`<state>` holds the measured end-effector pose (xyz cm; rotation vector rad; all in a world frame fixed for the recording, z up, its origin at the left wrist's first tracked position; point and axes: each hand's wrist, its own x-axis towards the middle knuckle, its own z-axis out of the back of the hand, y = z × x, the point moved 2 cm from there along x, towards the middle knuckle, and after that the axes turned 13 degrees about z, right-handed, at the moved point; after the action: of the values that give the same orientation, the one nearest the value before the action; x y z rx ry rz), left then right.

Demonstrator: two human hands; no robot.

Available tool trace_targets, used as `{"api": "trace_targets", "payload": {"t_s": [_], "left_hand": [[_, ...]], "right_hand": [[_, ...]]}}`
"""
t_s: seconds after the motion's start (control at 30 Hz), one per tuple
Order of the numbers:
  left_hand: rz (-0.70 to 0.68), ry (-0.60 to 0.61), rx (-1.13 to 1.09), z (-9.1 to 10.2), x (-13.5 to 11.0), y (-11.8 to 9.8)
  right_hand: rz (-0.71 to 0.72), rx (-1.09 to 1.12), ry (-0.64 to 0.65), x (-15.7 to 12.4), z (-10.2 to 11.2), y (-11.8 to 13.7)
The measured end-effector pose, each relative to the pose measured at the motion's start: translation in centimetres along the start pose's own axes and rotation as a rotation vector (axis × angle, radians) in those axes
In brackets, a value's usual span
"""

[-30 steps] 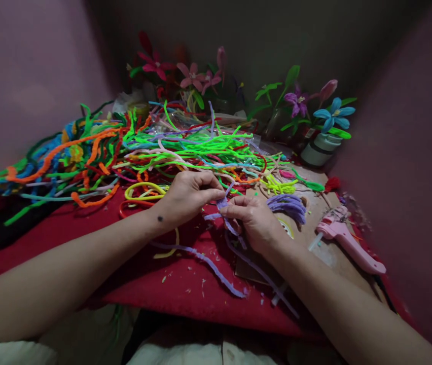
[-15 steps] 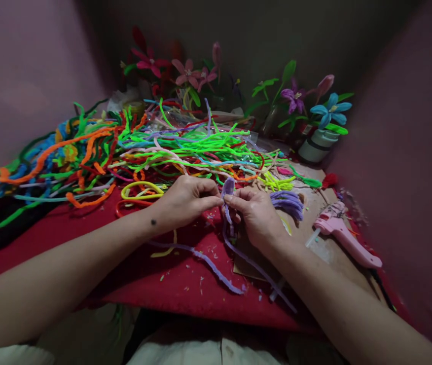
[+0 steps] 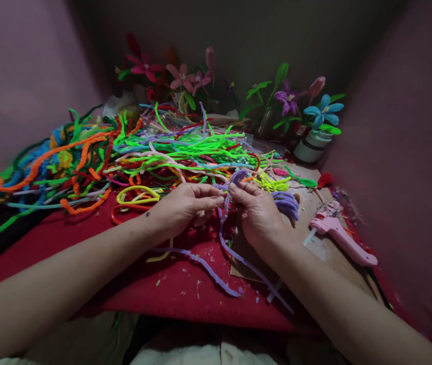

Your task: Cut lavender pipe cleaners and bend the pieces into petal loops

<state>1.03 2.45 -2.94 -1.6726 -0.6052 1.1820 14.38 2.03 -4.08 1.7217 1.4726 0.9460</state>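
Over the middle of the table, a purple pipe cleaner (image 3: pixel 238 176) is bent into a petal-like loop, its long tail (image 3: pixel 256 268) trailing down to the cloth. My right hand (image 3: pixel 259 218) pinches it between thumb and forefinger just below the loop. Close against it from the other side, my left hand (image 3: pixel 181 208) has thumb and forefinger pressed together on the same pipe cleaner; the exact contact is partly hidden. A loose purple pipe cleaner (image 3: pixel 210 272) lies below my hands. Behind my right hand rests a bundle of purple loops (image 3: pixel 287 203).
A heap of coloured pipe cleaners (image 3: pixel 185 147) spreads across the back. Yellow-and-red-handled scissors (image 3: pixel 136 189) lie beside my left wrist. On the right, a pink glue gun (image 3: pixel 339 230) rests on cardboard (image 3: pixel 353 261). Pipe-cleaner flowers (image 3: pixel 322 110) stand behind, some in a jar (image 3: pixel 311 147).
The purple loop has tipped over to the right in my right hand. My left fingertips have shifted slightly down beside it. The whole view has moved a little.
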Motion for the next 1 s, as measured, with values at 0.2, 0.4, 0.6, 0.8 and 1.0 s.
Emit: {"api": "trace_targets", "payload": {"t_s": [0.2,0.4,0.6,0.8,1.0], "left_hand": [[0.099,0.068,-0.207,-1.3,0.5,1.1],[0.086,0.118,-0.119,-1.3,0.1,1.1],[0.078,0.047,0.062,-1.9,-0.1,1.4],[0.172,0.074,0.145,-2.6,-1.3,1.5],[-0.012,-0.086,0.627,0.3,-1.4,-1.0]], "right_hand": [[-0.037,-0.001,0.056,-0.7,-0.1,-0.6],[0.038,-0.083,0.056,-0.6,0.2,-0.5],[0.016,-0.117,0.032,-0.5,0.3,-0.7],[0.058,-0.136,0.013,-0.2,0.6,-0.8],[0.047,-0.041,-0.033,0.1,0.3,0.1]]}}
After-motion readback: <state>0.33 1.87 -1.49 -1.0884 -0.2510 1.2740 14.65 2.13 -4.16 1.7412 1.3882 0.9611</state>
